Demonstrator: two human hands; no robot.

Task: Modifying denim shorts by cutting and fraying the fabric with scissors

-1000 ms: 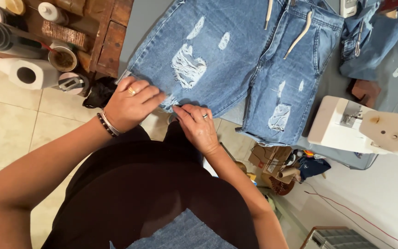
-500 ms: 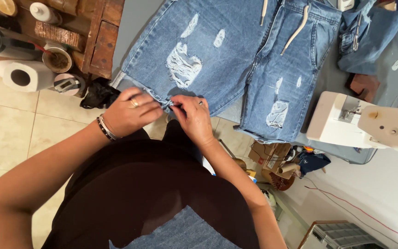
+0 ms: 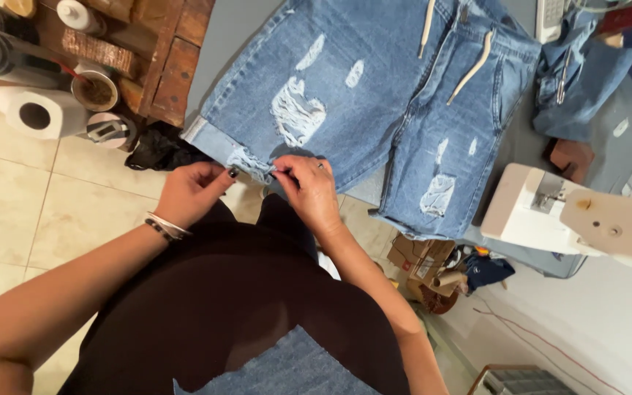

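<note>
At the near edge of the grey tabletop (image 3: 221, 44), a pair of distressed denim shorts (image 3: 374, 88) lies spread flat, waistband and cream drawstrings pointing away from the person, both leg hems hanging towards them. One leg's rolled cuff (image 3: 246, 157) sits right at the tabletop's edge, and both hands meet there. The left hand (image 3: 192, 192), with bangles at the wrist, has its fingers pinched together on the frayed patch at the cuff's left side; the right hand (image 3: 309, 186), wearing a ring, has its fingers clamped on the same fold just beside it — the two pinches almost touching, the fabric bunched up between them. The cuff's long axis runs left to right across the person's front, so it lies directly ahead of both hands, neither clearly nearer than the other.

Off to the right stands a white sewing machine (image 3: 572, 216), with loose denim scraps (image 3: 579, 80) behind it near the tabletop's far right corner. To the left, a wooden unit (image 3: 162, 66) carries spray cans and a cup, a roll of paper towel (image 3: 38, 113) lying beside it. Below the tabletop's edge, a cardboard box (image 3: 415, 256) rests on the tiled floor (image 3: 9, 205).
</note>
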